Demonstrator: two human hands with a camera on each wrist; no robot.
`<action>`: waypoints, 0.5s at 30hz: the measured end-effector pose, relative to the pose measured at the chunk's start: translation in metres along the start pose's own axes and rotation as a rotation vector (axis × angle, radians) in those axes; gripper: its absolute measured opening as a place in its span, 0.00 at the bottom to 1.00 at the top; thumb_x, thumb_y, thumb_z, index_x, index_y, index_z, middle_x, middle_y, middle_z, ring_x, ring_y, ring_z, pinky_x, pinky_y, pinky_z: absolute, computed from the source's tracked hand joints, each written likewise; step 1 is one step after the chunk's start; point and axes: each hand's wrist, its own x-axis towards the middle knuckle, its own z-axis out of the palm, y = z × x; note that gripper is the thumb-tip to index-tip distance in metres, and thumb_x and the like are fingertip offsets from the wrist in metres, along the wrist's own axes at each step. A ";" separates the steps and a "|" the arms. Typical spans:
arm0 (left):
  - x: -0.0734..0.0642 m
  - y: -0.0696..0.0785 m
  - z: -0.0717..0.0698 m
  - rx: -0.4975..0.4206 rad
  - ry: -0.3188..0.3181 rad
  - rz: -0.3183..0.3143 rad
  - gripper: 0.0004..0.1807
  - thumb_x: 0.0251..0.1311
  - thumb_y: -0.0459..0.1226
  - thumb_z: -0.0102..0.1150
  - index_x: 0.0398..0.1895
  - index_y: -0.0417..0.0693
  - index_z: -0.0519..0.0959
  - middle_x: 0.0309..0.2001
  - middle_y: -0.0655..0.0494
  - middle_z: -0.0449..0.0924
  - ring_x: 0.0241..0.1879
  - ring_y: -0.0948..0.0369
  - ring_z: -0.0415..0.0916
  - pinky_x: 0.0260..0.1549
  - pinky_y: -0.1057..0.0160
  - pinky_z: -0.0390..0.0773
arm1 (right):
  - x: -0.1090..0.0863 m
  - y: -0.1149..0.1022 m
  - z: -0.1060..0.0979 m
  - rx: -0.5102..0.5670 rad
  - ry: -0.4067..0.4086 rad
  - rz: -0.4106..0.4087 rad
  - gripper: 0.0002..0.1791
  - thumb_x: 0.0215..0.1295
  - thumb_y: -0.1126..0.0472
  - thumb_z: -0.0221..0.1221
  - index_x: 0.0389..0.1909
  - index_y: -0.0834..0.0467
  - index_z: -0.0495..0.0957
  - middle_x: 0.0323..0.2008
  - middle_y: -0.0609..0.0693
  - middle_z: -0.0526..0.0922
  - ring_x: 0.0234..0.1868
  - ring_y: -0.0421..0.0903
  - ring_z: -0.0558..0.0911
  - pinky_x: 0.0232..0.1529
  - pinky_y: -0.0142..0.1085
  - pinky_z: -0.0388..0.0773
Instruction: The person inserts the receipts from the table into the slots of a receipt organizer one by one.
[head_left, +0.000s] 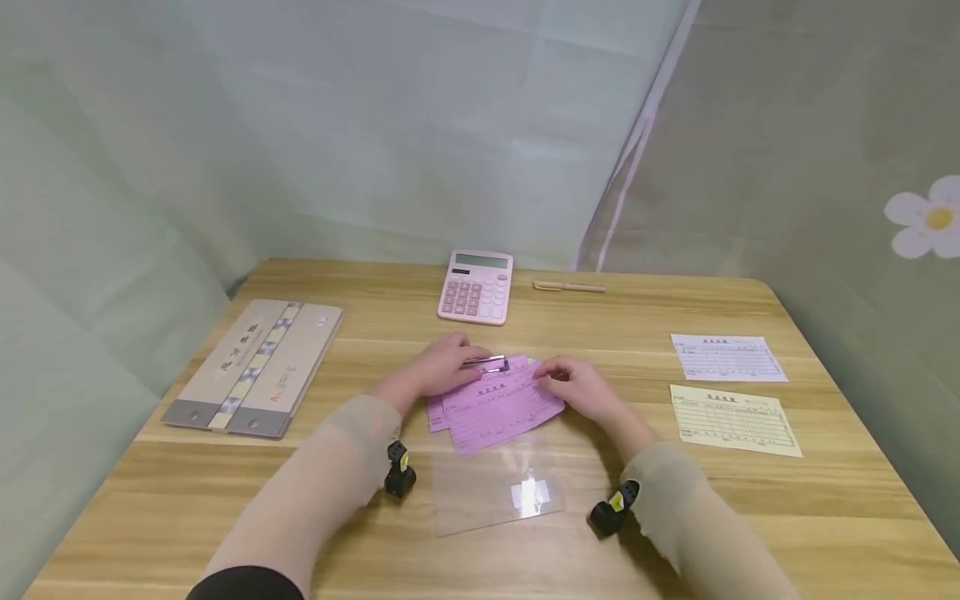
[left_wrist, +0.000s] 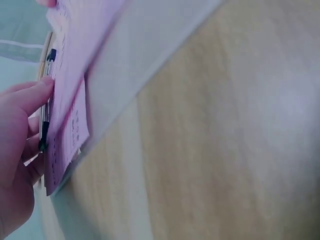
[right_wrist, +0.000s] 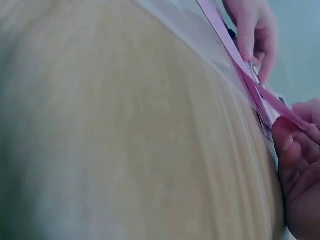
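A clear clipboard (head_left: 480, 500) lies in front of me, its metal clip (head_left: 492, 363) at the far end. Two overlapping pink form slips lie over its upper part: the lower slip (head_left: 437, 415) sticks out at the left, and the upper slip (head_left: 504, 414) is tilted across it. My left hand (head_left: 446, 367) holds the clip, thumb on the front by the paper and fingers behind, as the left wrist view shows. With thumb and fingertips my right hand (head_left: 581, 387) pinches the upper slip's right edge, raised in the right wrist view.
Behind the clipboard stands a pink calculator (head_left: 476, 287), with a beige pen (head_left: 570, 287) to its right. At the right lie a white form slip (head_left: 727, 358) and a yellow form slip (head_left: 733, 421). A beige folder (head_left: 255, 367) lies at the left. Curtains hang round the table (head_left: 360, 517).
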 end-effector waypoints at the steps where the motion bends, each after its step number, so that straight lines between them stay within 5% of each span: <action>1: 0.001 0.000 0.000 -0.006 -0.002 -0.002 0.23 0.63 0.46 0.55 0.61 0.55 0.73 0.43 0.53 0.70 0.41 0.59 0.66 0.44 0.59 0.69 | 0.001 -0.001 0.002 -0.005 -0.008 0.004 0.10 0.59 0.61 0.60 0.42 0.56 0.81 0.40 0.51 0.81 0.37 0.45 0.77 0.39 0.37 0.75; 15: 0.006 0.002 -0.002 0.011 -0.015 -0.006 0.23 0.62 0.49 0.56 0.59 0.56 0.74 0.41 0.55 0.70 0.38 0.61 0.67 0.41 0.60 0.71 | 0.006 -0.006 0.014 -0.104 -0.085 -0.082 0.19 0.57 0.57 0.62 0.50 0.54 0.79 0.45 0.49 0.80 0.45 0.45 0.77 0.53 0.44 0.71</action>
